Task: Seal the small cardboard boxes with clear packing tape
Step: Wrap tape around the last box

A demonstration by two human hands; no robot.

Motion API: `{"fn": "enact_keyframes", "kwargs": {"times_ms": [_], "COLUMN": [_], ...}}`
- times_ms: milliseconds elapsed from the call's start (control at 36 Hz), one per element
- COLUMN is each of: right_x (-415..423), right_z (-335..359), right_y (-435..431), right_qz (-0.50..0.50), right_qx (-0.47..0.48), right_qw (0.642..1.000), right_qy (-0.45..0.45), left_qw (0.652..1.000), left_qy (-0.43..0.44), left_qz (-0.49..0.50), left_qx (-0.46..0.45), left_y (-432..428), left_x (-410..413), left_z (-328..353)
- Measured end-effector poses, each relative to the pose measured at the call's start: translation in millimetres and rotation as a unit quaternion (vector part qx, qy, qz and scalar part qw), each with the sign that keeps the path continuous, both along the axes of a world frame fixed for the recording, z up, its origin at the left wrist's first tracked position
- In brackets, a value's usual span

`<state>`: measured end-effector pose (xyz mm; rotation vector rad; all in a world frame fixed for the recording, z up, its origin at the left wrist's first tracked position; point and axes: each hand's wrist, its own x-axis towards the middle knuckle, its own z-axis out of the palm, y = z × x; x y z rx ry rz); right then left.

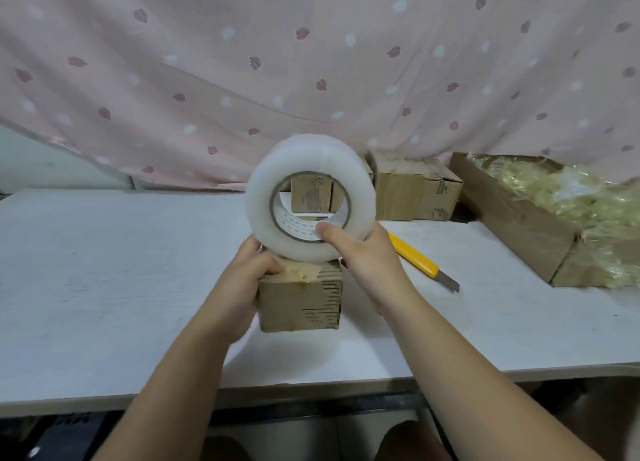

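A small cardboard box (pixel 299 303) stands on the white table (pixel 121 270) in front of me, with old torn tape on its top. A big roll of clear packing tape (pixel 263 197) stands on edge right above the box top. My right hand (pixel 360 259) grips the roll, thumb hooked inside its core. My left hand (pixel 247 273) holds the box's upper left corner, fingers curled over the top edge beside the roll. Whether a strip of tape is pulled out is not visible.
A yellow utility knife (pixel 420 261) lies just right of my right hand, blade out. Two more small cardboard boxes (pixel 414 192) stand at the back. A large open carton of straw-like filling (pixel 540 218) fills the right side. A pink curtain (pixel 311 62) hangs behind.
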<state>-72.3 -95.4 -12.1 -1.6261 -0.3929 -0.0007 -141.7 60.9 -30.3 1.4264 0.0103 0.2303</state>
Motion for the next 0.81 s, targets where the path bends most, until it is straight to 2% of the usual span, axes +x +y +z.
{"fn": "enact_keyframes", "kwargs": {"times_ms": [83,139,472,639,806], "right_x": [-1,-3,10,23,33], "right_z": [-3,-4,16,18,12], "right_y": [4,3,-8,-26,-47], "right_qz": [-0.029,-0.036,-0.066,-0.093,-0.123], "right_qx": [0.006,0.011,-0.069,0.000,0.005], "right_qw": [1.000,0.999,0.995,0.996,0.992], "right_qy": [0.010,0.015,-0.023,0.013,0.003], "left_qw": [0.994,0.988,0.972,0.967,0.971], "left_qy": [0.000,0.013,0.042,0.019,0.021], "left_qz": [-0.028,-0.056,-0.126,-0.113,-0.078], "left_qx": [0.105,0.142,0.195,0.228,0.226], "left_y": [11,14,23,25,23], "left_x": [6,10,18,21,20], "left_z": [8,14,21,19,14]}}
